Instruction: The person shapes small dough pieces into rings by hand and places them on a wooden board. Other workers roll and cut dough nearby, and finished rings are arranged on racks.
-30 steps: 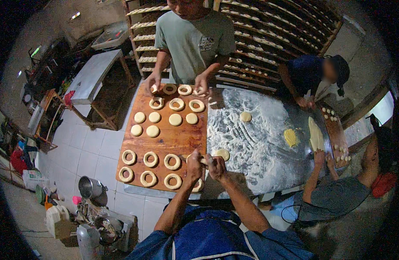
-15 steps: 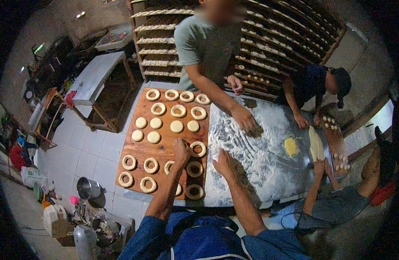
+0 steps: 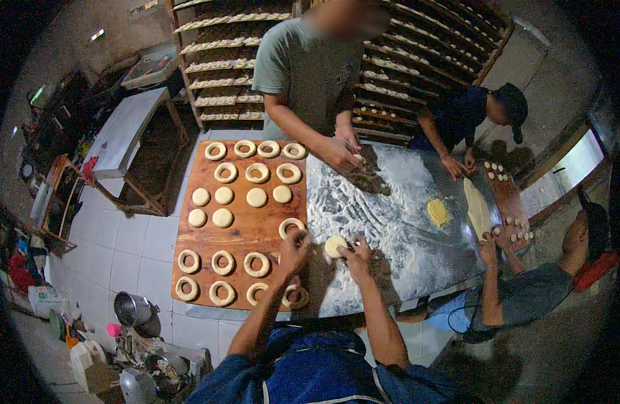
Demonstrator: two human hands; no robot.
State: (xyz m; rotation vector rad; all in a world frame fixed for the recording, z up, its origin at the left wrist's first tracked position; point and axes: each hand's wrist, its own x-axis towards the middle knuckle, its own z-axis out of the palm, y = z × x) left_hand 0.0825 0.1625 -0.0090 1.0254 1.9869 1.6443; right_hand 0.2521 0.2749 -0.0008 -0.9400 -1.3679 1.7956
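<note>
My left hand [image 3: 293,250] has its fingers curled at the lower edge of a dough ring [image 3: 281,224] on the wooden board [image 3: 215,239]; what they hold, if anything, is hidden. My right hand [image 3: 357,259] grips a pale round dough disc [image 3: 335,246] over the floured metal table [image 3: 397,256], right of the board. Several more rings [image 3: 187,259] lie on the board, with several uncut discs [image 3: 222,217] among them toward its middle and left.
A co-worker opposite [image 3: 289,87] bends over the flour. Two co-workers [image 3: 444,128] [image 3: 552,289] handle a long dough strip [image 3: 477,209] at the right, near yellow paste [image 3: 438,213] and another board [image 3: 498,175]. Shelves of dough [image 3: 215,64] stand behind; pots [image 3: 131,313] sit lower left.
The ring both my hands held a second ago lies on the board; my right hand has moved right onto a disc. The co-worker opposite has reached into the flour, then drawn back slightly.
</note>
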